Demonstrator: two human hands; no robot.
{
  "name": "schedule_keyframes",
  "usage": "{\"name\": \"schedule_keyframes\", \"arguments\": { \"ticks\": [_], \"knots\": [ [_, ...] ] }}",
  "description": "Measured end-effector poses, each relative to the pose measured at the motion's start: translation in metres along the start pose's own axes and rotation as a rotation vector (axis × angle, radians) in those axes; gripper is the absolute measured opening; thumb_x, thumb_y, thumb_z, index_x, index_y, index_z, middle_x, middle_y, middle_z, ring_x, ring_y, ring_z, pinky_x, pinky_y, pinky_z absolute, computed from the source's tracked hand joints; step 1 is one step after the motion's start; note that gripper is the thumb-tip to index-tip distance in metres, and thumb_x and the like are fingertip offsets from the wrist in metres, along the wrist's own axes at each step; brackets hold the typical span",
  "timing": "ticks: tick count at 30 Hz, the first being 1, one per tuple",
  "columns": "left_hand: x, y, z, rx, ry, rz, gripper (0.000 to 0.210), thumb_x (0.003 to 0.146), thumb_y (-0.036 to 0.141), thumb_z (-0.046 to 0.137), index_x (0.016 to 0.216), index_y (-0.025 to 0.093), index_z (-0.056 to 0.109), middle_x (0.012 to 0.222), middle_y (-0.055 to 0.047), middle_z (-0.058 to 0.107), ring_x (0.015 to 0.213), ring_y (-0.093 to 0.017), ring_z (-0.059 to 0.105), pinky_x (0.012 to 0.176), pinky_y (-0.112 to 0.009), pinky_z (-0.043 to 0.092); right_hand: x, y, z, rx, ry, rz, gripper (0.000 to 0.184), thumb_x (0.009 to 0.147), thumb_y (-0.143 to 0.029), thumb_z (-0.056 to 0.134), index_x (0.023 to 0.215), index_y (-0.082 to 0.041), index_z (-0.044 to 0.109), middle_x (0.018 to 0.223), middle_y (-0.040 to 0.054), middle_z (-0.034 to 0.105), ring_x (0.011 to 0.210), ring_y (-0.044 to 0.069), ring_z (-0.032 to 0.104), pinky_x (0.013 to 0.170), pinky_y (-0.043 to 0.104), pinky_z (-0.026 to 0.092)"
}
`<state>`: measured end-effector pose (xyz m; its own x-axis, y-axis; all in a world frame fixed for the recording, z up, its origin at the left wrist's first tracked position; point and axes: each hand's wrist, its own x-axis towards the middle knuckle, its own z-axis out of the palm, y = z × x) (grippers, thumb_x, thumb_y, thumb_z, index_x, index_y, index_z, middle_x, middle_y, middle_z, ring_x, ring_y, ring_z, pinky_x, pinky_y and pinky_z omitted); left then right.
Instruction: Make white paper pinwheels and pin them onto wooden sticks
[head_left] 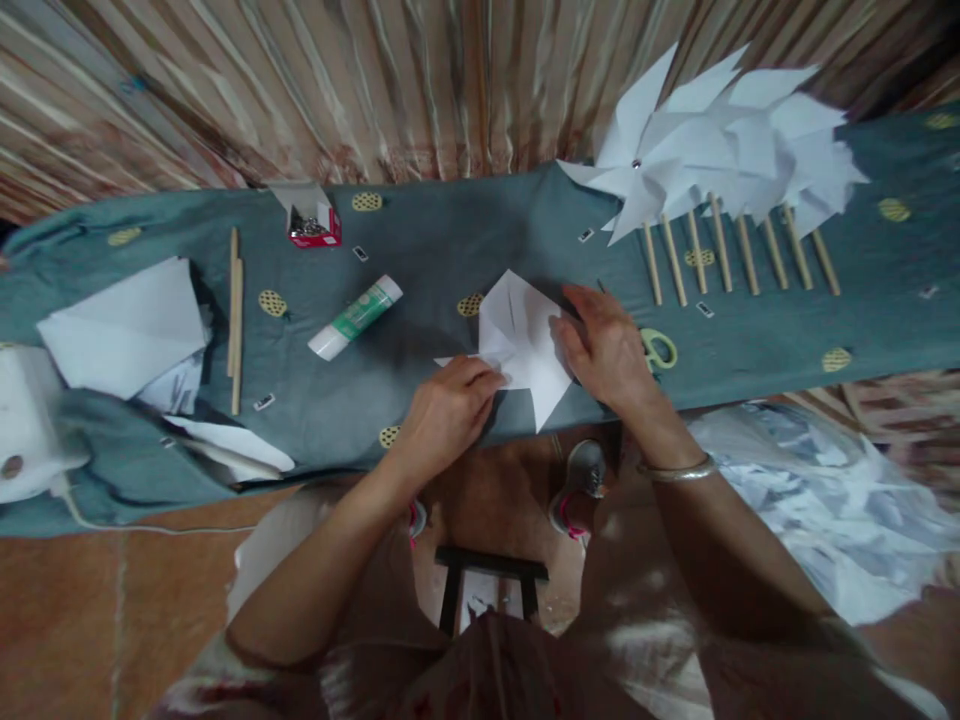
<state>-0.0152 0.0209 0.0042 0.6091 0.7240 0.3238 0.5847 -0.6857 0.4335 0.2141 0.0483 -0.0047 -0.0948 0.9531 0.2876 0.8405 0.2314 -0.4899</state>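
Observation:
A partly folded white paper pinwheel (541, 350) lies near the front edge of the cloth-covered table, with slit, pointed flaps. My left hand (450, 405) is closed, pinching a folded flap near the sheet's centre between thumb and fingers. At the right edge of the paper, my right hand (611, 345) has its fingers bent round the sheet, thumb on top; some fingertips are hidden. Scissors with light green handles (660, 349) lie beside that hand, their blades mostly hidden. Left of the paper lies a white and green glue stick (355, 318).
Finished paper pinwheels (720, 140) on wooden sticks (720, 245) overlap at the back right. A small red box (315, 238) of metal pins stands at the back left. Further left are loose sticks (236, 330), a paper stack (127, 325) and a white corded device (26, 425).

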Motion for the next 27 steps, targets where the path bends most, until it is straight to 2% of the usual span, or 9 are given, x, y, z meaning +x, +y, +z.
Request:
{"name": "schedule_keyframes", "arguments": {
  "ticks": [4, 7, 12, 16, 18, 22, 27],
  "knots": [
    [-0.001, -0.017, -0.005, 0.029, 0.017, -0.044, 0.021, 0.087, 0.009, 0.055, 0.100, 0.016, 0.068, 0.097, -0.007, 0.068, 0.092, -0.020, 0.064, 0.082, -0.034, 0.055, -0.001, 0.005, 0.002, -0.019, 0.041, -0.036, 0.041, 0.090, -0.036, 0.051, 0.124, -0.016, 0.061, 0.119, 0.0148, 0.069, 0.114, 0.033, 0.062, 0.102, 0.056, 0.045],
    [-0.002, -0.021, -0.007, 0.022, 0.025, -0.056, 0.023, 0.085, 0.006, 0.054, 0.100, 0.016, 0.069, 0.098, -0.007, 0.068, 0.094, -0.020, 0.062, 0.083, -0.035, 0.055, -0.005, 0.005, -0.001, -0.042, 0.057, -0.015, 0.038, 0.089, -0.039, 0.053, 0.118, -0.017, 0.065, 0.109, 0.0126, 0.073, 0.101, 0.031, 0.067, 0.093, 0.050, 0.052],
    [-0.001, -0.016, -0.008, 0.004, 0.105, -0.016, 0.028, 0.084, 0.003, 0.051, 0.104, 0.015, 0.067, 0.103, -0.008, 0.067, 0.097, -0.021, 0.060, 0.085, -0.037, 0.054, -0.012, 0.000, -0.007, -0.051, 0.043, 0.032, 0.037, 0.088, -0.043, 0.055, 0.109, -0.017, 0.069, 0.093, 0.0106, 0.075, 0.077, 0.026, 0.070, 0.076, 0.041, 0.056],
    [0.001, 0.000, -0.008, 0.014, 0.187, 0.042, 0.027, 0.087, 0.005, 0.051, 0.109, 0.014, 0.064, 0.107, -0.010, 0.066, 0.098, -0.021, 0.057, 0.085, -0.036, 0.052, -0.019, -0.005, -0.012, -0.061, 0.029, 0.047, 0.035, 0.088, -0.042, 0.056, 0.108, -0.016, 0.069, 0.090, 0.0104, 0.075, 0.074, 0.026, 0.070, 0.074, 0.039, 0.056],
    [0.000, 0.011, -0.006, 0.033, 0.161, 0.089, 0.021, 0.090, 0.011, 0.052, 0.108, 0.015, 0.063, 0.105, -0.009, 0.067, 0.096, -0.021, 0.057, 0.083, -0.036, 0.050, -0.023, -0.008, -0.014, -0.070, 0.024, 0.052, 0.032, 0.088, -0.040, 0.056, 0.106, -0.016, 0.069, 0.090, 0.0103, 0.075, 0.077, 0.026, 0.071, 0.075, 0.040, 0.055],
    [-0.002, 0.027, 0.002, 0.097, 0.011, 0.142, 0.017, 0.092, 0.026, 0.056, 0.102, 0.014, 0.064, 0.100, -0.009, 0.068, 0.094, -0.023, 0.057, 0.079, -0.036, 0.048, -0.033, -0.015, -0.018, -0.061, 0.004, 0.061, 0.027, 0.090, -0.034, 0.054, 0.104, -0.017, 0.069, 0.095, 0.0103, 0.075, 0.084, 0.026, 0.071, 0.079, 0.039, 0.054],
    [-0.001, 0.028, 0.011, 0.111, -0.027, 0.132, 0.017, 0.090, 0.023, 0.058, 0.103, 0.013, 0.064, 0.100, -0.009, 0.068, 0.094, -0.023, 0.059, 0.081, -0.037, 0.050, -0.044, -0.020, -0.021, -0.036, -0.028, 0.049, 0.027, 0.092, -0.033, 0.049, 0.104, -0.017, 0.069, 0.099, 0.0111, 0.075, 0.086, 0.026, 0.071, 0.079, 0.038, 0.054]
  ]
}}
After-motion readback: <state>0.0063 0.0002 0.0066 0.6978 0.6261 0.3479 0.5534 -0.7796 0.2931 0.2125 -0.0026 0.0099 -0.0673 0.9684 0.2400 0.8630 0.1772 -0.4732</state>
